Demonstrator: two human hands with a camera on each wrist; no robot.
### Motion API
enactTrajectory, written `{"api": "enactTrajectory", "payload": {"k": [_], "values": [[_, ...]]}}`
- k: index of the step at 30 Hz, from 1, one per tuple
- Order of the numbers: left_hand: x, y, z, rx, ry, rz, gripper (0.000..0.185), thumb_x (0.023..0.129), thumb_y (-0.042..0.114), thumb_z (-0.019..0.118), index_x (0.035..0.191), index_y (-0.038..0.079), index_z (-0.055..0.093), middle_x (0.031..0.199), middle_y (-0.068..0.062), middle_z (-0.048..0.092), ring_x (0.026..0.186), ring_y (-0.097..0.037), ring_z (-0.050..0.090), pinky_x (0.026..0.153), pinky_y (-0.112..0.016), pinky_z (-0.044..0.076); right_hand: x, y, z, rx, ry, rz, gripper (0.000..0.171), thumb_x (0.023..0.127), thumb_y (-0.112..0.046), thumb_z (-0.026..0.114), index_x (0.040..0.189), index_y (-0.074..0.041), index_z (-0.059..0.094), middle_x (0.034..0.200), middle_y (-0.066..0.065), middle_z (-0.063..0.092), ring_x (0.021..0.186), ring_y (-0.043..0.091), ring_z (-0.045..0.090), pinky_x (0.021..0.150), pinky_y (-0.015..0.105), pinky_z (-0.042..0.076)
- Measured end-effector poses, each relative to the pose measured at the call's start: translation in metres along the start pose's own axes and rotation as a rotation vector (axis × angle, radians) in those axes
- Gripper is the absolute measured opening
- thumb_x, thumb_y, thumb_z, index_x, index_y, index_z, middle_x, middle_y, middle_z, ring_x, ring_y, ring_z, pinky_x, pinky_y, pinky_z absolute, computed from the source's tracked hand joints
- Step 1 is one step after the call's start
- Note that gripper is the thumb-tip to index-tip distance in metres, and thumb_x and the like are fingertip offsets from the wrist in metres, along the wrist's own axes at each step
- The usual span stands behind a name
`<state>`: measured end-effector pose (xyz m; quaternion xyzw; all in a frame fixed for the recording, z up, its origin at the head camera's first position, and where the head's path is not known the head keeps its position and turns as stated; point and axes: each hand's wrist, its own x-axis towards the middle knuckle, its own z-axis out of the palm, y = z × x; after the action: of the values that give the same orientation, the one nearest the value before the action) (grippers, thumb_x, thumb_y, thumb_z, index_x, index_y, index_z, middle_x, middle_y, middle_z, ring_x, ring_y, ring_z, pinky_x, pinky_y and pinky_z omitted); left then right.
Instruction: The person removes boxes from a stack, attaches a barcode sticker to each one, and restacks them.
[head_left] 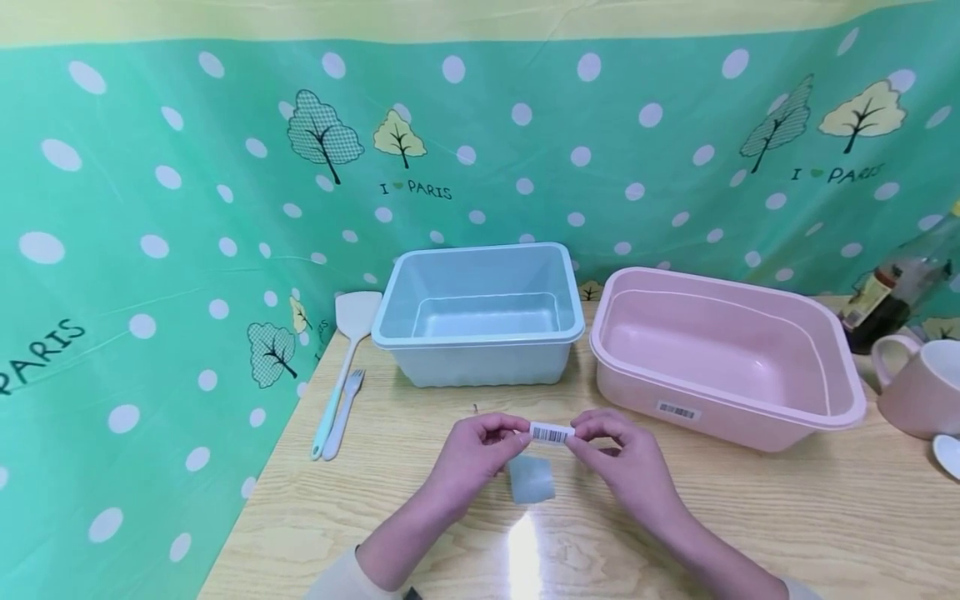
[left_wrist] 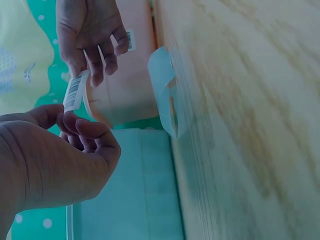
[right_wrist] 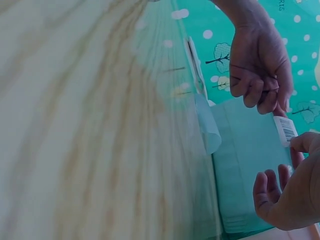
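Pale sleeve (head_left: 348, 579) up front; left hand (head_left: 474, 457) and right hand (head_left: 628, 457) each have 1 end of a barcode label (head_left: 552, 433) pinched between thumb and finger, curly bluish sheet (head_left: 532, 480) just below the grip.

bare, 2: left hand (head_left: 468, 460), right hand (head_left: 633, 462) | off-white, 2: left sleeve (head_left: 351, 581), right sleeve (head_left: 799, 591)

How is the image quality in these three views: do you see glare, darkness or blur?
Head view: bright, with a white glare streak on the wooden table, while the barcode label looks fairly sharp; left wrist view: dimmer, bluish, the near wood grain soft; right wrist view: also dim, with soft grain and what looks like a reflection of the dotted cloth on the table.
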<state>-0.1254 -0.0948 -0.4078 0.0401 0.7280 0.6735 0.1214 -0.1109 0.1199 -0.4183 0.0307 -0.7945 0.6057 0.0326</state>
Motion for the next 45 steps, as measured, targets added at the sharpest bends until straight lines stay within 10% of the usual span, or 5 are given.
{"api": "enactTrajectory", "payload": {"k": [10,23,45], "values": [[0.003,0.000,-0.005,0.032,0.028,0.009,0.024,0.093,0.013,0.071,0.115,0.005,0.074,0.082,-0.001,0.060,0.065,-0.011,0.046,0.051,-0.018,0.038,0.006,-0.001,0.009,0.003,-0.018,-0.027,0.014,0.089,-0.006,0.076,0.103,-0.007,0.074,0.112,0.007,0.067,0.095,0.019,0.063,0.076,0.028,0.057],[0.014,-0.006,-0.017,0.082,0.053,0.006,0.036,0.096,0.010,0.065,0.132,0.010,0.065,0.076,-0.001,0.056,0.060,-0.012,0.046,0.053,-0.022,0.039,0.020,-0.009,0.027,0.058,-0.252,0.084,0.045,0.096,-0.011,0.068,0.139,-0.005,0.057,0.116,0.014,0.063,0.090,0.025,0.066,0.074,0.038,0.058],[0.027,-0.010,-0.045,0.049,0.131,-0.027,0.048,0.095,0.008,0.064,0.142,0.010,0.052,0.083,-0.007,0.061,0.060,-0.012,0.048,0.056,-0.022,0.041,0.051,-0.014,0.058,0.068,-0.400,0.063,0.056,0.096,-0.010,0.065,0.148,-0.004,0.046,0.089,0.009,0.067,0.071,0.024,0.061,0.062,0.028,0.050]]}}
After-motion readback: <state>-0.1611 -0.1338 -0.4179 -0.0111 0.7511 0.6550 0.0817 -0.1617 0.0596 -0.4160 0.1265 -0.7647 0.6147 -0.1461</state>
